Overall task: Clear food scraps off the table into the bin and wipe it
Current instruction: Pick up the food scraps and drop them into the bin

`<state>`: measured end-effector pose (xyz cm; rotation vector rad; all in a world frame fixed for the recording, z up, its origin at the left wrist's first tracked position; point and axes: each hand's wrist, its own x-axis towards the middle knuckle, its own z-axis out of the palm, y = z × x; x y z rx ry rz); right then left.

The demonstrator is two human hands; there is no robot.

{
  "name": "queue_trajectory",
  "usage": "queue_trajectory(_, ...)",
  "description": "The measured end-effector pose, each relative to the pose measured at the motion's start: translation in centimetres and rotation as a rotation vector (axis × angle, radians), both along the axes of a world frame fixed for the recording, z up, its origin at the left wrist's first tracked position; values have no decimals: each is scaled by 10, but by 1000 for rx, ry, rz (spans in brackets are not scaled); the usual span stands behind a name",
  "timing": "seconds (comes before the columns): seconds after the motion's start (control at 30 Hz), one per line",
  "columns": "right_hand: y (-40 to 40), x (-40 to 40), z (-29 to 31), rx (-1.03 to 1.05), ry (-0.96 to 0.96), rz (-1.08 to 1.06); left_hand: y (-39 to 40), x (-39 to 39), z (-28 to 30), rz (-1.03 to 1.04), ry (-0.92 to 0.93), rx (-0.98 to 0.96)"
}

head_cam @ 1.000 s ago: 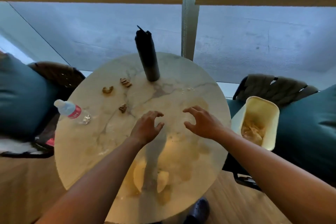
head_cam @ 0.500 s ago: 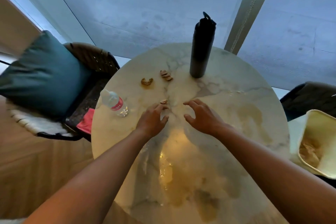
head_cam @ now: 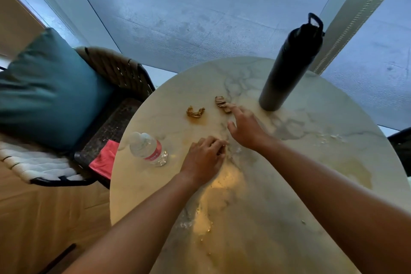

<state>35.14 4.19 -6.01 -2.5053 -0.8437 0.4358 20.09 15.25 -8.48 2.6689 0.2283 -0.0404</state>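
Two brown food scraps lie on the round marble table [head_cam: 311, 184]: a curled one [head_cam: 195, 112] and a ridged one [head_cam: 220, 102] further right. My left hand [head_cam: 205, 159] rests on the table with its fingers curled round a third small scrap [head_cam: 221, 151], which peeks out at the fingertips. My right hand [head_cam: 245, 128] reaches forward with its index finger stretched out, the tip touching the ridged scrap. Yellowish smears and crumbs mark the tabletop. The bin is out of view.
A tall black flask [head_cam: 287, 69] stands just right of the ridged scrap. A small plastic water bottle [head_cam: 148, 148] lies left of my left hand. A woven chair [head_cam: 115, 73] at the left holds a teal cushion [head_cam: 49, 89] and a pink cloth [head_cam: 103, 160].
The view has swung left and the cream bin has left the frame. My left hand closed over the near scrap. My right hand moved forward to the ridged scrap.
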Motion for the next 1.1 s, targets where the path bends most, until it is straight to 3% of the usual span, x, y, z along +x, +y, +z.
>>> queue_trajectory(0.27, 33, 23, -13, -170, -154, 124, 5, -4, -14, 92, -51, -55)
queue_trajectory(0.57, 6, 11, -15, -116, -298, 127, 2, -13, -7, 124, -52, -32)
queue_trajectory(0.7, -27, -8, -7, 40, -240, 72, -6, -18, 5, 153, -59, -99)
queue_trajectory(0.83, -69, -29, 4, 212, -41, 20, -23, -21, 18, 143, -90, -163)
queue_trajectory(1.1, -196, -78, 36, 193, 46, -61, -101, -21, 52, -12, -4, -259)
